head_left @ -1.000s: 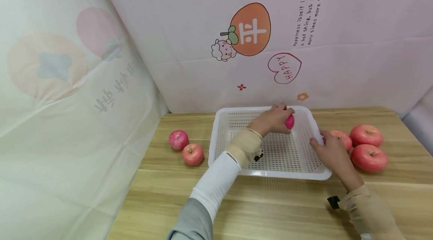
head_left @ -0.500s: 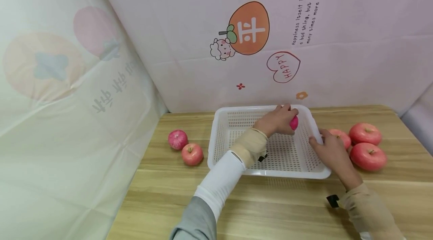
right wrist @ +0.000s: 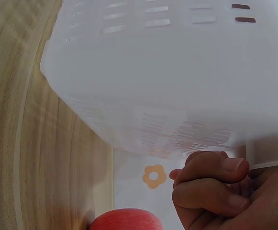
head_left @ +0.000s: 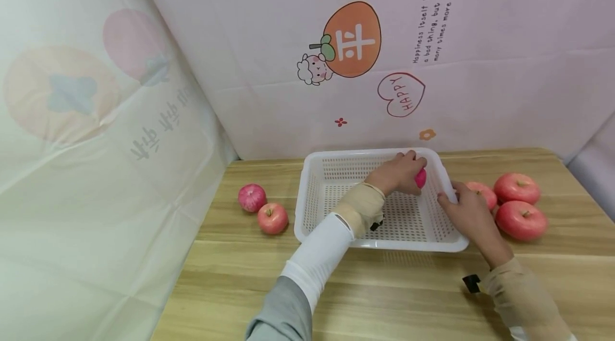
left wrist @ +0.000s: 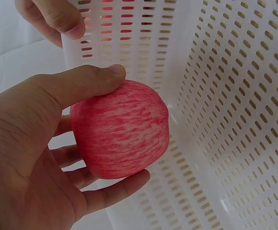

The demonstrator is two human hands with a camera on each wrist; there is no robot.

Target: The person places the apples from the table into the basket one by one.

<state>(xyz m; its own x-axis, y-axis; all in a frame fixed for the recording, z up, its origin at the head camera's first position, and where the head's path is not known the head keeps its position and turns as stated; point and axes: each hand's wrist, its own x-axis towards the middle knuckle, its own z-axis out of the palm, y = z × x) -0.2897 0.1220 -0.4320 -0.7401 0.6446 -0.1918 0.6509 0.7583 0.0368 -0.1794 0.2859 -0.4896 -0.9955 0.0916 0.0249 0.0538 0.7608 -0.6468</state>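
**Apple held over the basket's far right corner**

Two loose apples [head_left: 263, 208] lay on the bench [head_left: 384, 287] left of the white slotted basket [head_left: 336, 237]. The left hand [head_left: 396, 174] reached into the basket; its grip was closed round a pink-red apple [left wrist: 122, 128], thumb across the top and fingers cupped beneath, just inside the far right corner. The apple looked firm, smooth-skinned and moderately heavy, liable to bruise if dropped; a wrap round its widest girth seemed the sound hold. Being near round, it had no real long axis, and neither stem nor calyx showed, so its pointing could not be told. The right hand [head_left: 465, 214] pinched the basket's right rim, thumb inside. Three more apples [head_left: 516, 203] sat close together on the bench beyond that hand.
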